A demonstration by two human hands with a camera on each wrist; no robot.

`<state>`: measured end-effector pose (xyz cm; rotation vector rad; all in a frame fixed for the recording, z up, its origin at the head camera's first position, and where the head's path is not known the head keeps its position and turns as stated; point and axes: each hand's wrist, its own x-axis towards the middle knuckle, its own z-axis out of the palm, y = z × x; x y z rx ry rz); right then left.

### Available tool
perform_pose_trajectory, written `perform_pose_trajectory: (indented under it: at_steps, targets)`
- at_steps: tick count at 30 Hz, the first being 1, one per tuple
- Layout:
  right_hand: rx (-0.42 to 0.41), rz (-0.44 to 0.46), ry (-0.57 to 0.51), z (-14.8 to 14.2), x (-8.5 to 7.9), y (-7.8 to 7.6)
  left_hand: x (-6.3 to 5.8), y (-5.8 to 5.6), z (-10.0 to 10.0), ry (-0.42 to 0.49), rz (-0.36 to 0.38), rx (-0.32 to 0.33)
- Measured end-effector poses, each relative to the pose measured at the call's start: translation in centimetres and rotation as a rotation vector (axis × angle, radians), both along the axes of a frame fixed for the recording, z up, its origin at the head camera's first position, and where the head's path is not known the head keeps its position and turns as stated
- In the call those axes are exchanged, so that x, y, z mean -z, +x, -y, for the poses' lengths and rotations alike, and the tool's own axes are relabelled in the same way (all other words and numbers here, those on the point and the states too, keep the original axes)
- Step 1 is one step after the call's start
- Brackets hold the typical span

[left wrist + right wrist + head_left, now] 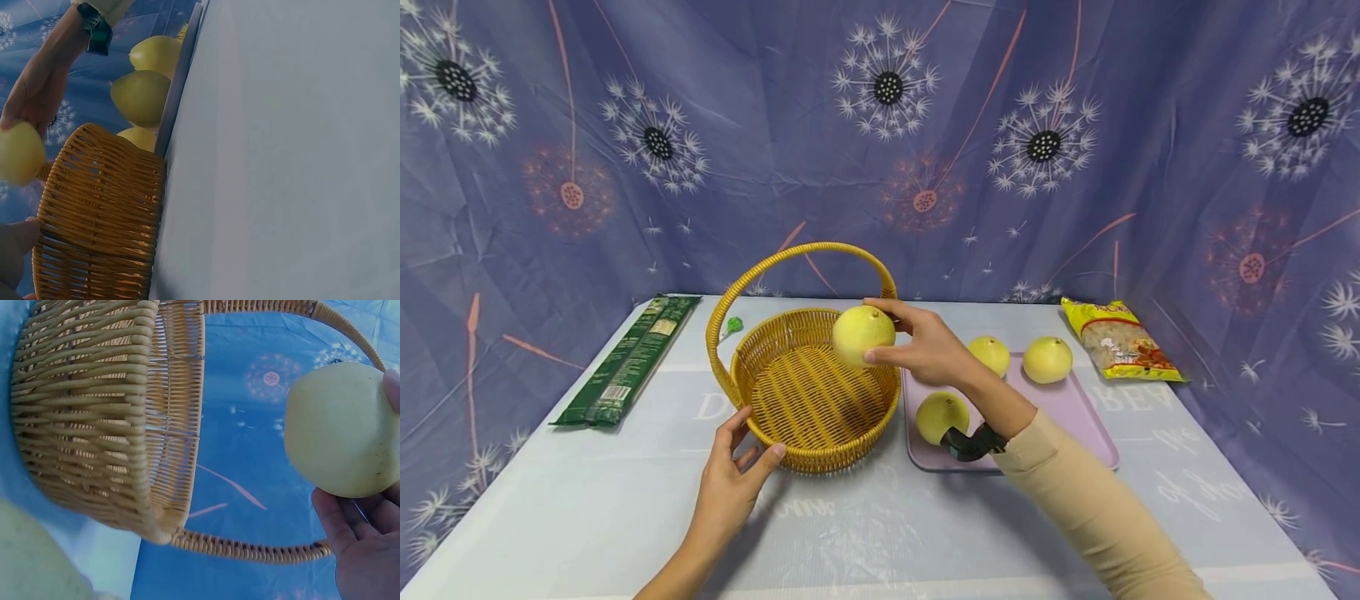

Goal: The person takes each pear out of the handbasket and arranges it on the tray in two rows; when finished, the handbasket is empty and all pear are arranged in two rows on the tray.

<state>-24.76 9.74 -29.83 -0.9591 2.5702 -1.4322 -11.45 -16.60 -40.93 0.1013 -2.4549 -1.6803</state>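
In the head view my right hand [925, 346] grips a pale yellow-green melon [861, 335] above the right side of a wicker basket [816, 460] with a tall arched handle. The right wrist view has the melon [340, 431] between thumb and fingers, beside the basket's handle [250, 551]. My left hand [730, 475] holds the basket's near-left rim, its thumb on the front side. The inside of the basket shows bare woven bottom. Three more melons lie on a pink tray [1097, 425] to the right, one [942, 418] close to the right wrist.
A green long packet [628, 362] lies at the left of the table, and a small green item [734, 324] sits behind the basket handle. At the back right is a yellow food bag [1120, 340]. A dandelion-print curtain [760, 150] surrounds the table.
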Motion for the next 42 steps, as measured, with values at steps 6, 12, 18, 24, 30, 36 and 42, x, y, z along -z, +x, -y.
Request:
perform_pose_trajectory:
  at_steps: [6,12,18,24,30,36,42]
  targets:
    - [0.039,-0.033,-0.019,-1.7,0.0,0.6,0.0,0.0,0.0,0.005,-0.001,0.012]
    - [0.062,-0.026,-0.057,-3.5,0.4,1.5,0.0,0.1,0.1,0.0,-0.001,0.007]
    - [0.076,-0.056,-0.072,-5.4,0.8,2.4,0.0,0.1,0.0,-0.002,-0.001,0.009]
    - [0.12,-0.088,-0.076,-7.6,1.3,3.0,0.0,0.1,0.1,0.001,-0.003,0.01]
    - [0.178,-0.116,-0.047,-9.8,1.8,3.6,0.0,0.1,0.1,-0.002,-0.002,0.009]
    - [0.251,-0.148,-0.015,-12.0,2.2,4.5,0.1,0.1,0.1,-0.001,-0.006,0.007]
    - [0.31,-0.149,0.001,-14.1,2.8,5.2,0.1,0.1,0.1,0.005,0.0,0.004]
